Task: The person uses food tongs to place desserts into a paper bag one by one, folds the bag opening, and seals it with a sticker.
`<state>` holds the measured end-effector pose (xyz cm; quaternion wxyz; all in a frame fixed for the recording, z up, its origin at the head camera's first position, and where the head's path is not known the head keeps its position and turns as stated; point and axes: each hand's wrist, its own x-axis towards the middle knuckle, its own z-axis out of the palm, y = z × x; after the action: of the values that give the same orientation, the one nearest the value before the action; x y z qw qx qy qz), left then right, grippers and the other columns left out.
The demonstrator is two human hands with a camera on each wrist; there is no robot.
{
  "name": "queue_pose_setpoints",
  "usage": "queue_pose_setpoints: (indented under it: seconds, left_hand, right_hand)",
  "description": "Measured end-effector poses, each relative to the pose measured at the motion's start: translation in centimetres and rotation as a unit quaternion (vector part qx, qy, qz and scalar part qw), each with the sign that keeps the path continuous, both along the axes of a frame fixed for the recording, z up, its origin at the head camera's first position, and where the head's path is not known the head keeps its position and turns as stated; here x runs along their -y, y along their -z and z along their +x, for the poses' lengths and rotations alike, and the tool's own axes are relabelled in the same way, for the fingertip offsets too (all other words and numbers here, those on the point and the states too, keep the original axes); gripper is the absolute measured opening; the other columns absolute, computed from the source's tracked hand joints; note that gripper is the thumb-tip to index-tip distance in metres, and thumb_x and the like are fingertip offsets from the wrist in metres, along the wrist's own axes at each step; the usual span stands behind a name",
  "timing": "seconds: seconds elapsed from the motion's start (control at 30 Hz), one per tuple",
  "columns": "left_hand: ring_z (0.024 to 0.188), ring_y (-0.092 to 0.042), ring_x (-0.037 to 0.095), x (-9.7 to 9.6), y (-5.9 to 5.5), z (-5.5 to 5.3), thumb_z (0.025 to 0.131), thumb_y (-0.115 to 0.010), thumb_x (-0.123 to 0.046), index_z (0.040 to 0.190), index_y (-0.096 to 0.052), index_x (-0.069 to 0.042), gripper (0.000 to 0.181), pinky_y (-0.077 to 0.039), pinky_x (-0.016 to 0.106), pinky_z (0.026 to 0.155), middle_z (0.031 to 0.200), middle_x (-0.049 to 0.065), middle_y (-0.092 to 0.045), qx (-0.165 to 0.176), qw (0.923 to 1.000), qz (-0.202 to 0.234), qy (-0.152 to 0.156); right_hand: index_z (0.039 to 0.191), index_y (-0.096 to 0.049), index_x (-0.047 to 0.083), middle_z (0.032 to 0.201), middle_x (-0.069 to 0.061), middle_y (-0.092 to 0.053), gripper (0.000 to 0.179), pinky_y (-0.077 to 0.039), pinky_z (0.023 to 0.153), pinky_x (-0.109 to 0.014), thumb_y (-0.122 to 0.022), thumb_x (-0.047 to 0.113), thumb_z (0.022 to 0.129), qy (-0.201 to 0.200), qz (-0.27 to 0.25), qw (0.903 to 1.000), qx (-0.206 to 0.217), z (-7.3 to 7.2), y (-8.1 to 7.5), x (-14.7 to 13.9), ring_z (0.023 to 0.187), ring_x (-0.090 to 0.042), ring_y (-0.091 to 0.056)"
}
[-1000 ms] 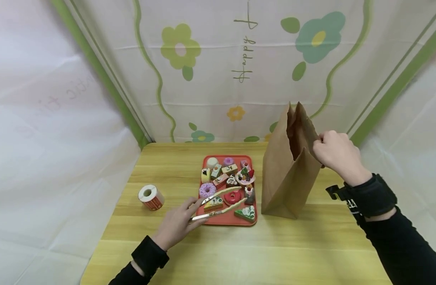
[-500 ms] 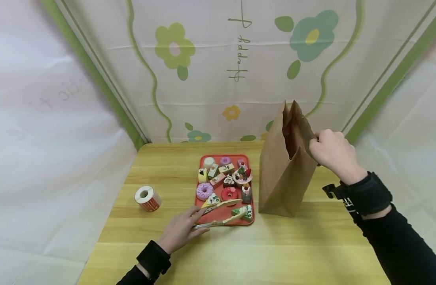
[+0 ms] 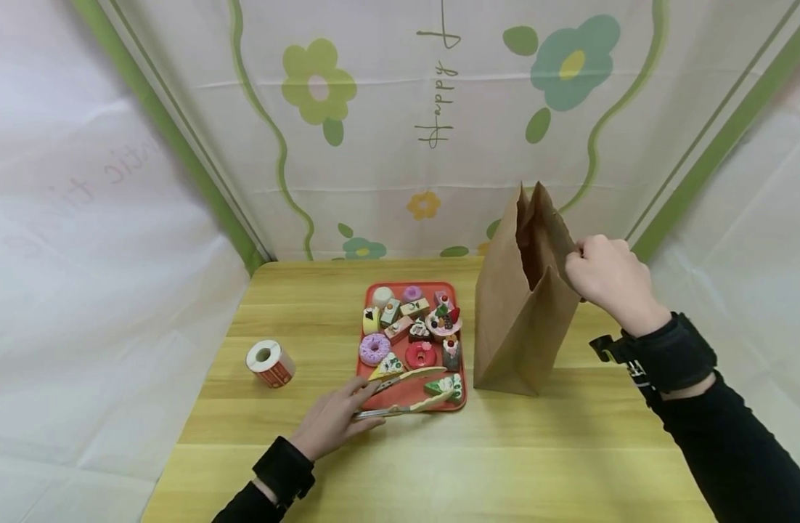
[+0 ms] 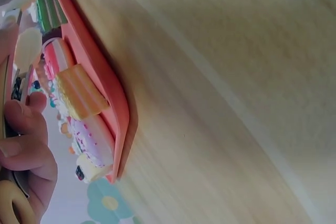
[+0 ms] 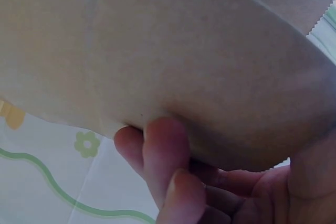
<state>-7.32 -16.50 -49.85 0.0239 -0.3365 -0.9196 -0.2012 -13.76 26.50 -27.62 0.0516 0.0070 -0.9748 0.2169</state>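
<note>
My left hand (image 3: 335,421) grips a pair of metal tongs (image 3: 390,411) with cream tips over the near part of a red tray (image 3: 403,396). The tongs' arms stand spread, their tips close by a green cake slice (image 3: 447,387). A yellow cake slice (image 3: 385,367) lies just beyond the upper arm; its layered side faces the left wrist view. At the right, my right hand (image 3: 609,280) pinches the rim of an upright brown paper bag (image 3: 514,341), its mouth spread. In the right wrist view, fingers (image 5: 167,145) press against the paper; the bag's inside is mostly hidden.
Several toy sweets fill the tray, among them a purple donut (image 3: 375,349), a red donut (image 3: 420,355) and a fruit tart (image 3: 443,322). A label roll (image 3: 271,363) stands left on the wooden table (image 3: 439,465). A flowered cloth (image 3: 374,167) hangs behind.
The tongs have moved from over the red donut towards the tray's near edge, by the green slice. The yellow slice now sits turned and farther back. The right hand keeps its hold on the bag.
</note>
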Motion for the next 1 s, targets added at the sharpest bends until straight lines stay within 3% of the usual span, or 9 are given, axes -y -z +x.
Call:
queue_pose_setpoints:
  seconds: [0.43, 0.7, 1.0]
  left_hand:
    - [0.084, -0.062, 0.013, 0.56, -0.1, -0.71, 0.088, -0.07, -0.051, 0.137, -0.059, -0.01, 0.065, -0.051, 0.032, 0.069, 0.123, 0.004, -0.057, 0.03, 0.9992, 0.003, 0.026]
    - [0.08, -0.058, 0.009, 0.02, -0.01, -0.76, 0.089, -0.069, -0.052, 0.14, -0.056, -0.012, 0.066, -0.05, 0.03, 0.068, 0.122, 0.002, -0.056, 0.043, 0.9991, -0.004, 0.004]
    - [0.096, -0.061, 0.015, 0.41, 0.13, -0.72, 0.089, -0.065, -0.056, 0.141, -0.056, -0.012, 0.068, -0.052, 0.036, 0.077, 0.125, 0.003, -0.056, 0.067, 0.9977, 0.005, 0.012]
  right_hand:
    - [0.068, -0.043, 0.008, 0.062, -0.01, -0.043, 0.029, -0.027, 0.046, -0.037, -0.03, 0.014, 0.094, 0.001, 0.002, 1.0, -0.001, -0.06, -0.1, 0.08, 0.053, -0.027, -0.04]
    - [0.068, -0.043, 0.008, 0.062, -0.011, -0.043, 0.03, -0.028, 0.046, -0.037, -0.031, 0.014, 0.094, 0.001, 0.008, 1.0, -0.001, -0.18, -0.11, 0.13, 0.053, -0.027, -0.041]
    - [0.068, -0.043, 0.008, 0.063, -0.011, -0.043, 0.03, -0.028, 0.046, -0.038, -0.03, 0.014, 0.094, 0.006, 0.01, 0.9999, -0.002, -0.26, -0.14, 0.17, 0.053, -0.028, -0.041]
